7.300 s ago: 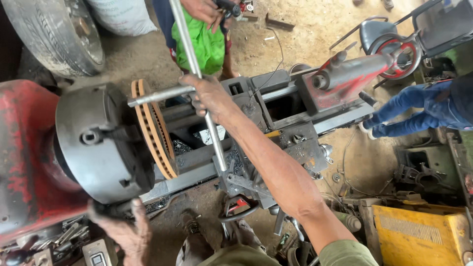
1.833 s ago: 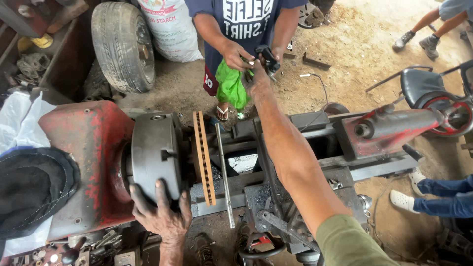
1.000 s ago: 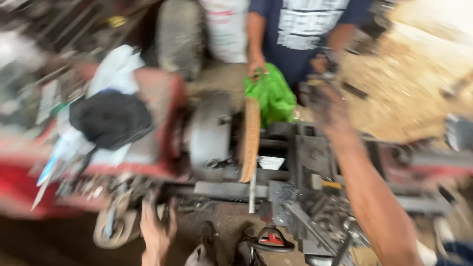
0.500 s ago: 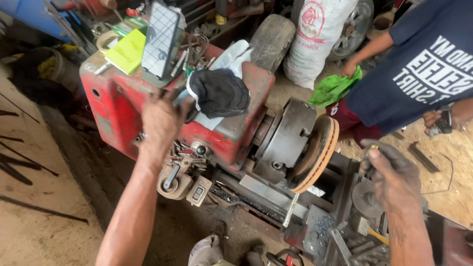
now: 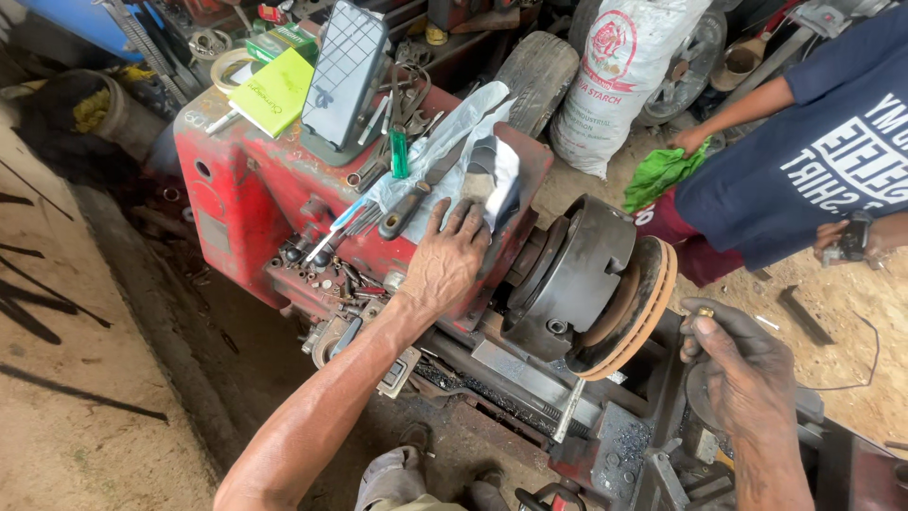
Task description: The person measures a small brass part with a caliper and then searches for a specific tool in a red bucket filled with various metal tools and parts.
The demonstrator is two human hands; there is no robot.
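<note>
Left hand (image 5: 445,263) flat on crinkled plastic sheet (image 5: 454,156), red lathe headstock (image 5: 241,194).

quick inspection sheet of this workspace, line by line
surface: red lathe top, dirty, loaded with tools.
job's things: grey chuck with a disc mounted on it.
clutter: yellow-green pad, green lighter, plastic sheet, loose wrenches.
hands: left hand flat on the lathe top by the plastic sheet; right hand greasy, pinching a small brass piece.
cables: thin wire on the ground.
surroundings: dirt floor, tyre, white sack, another person holding a green cloth.
</note>
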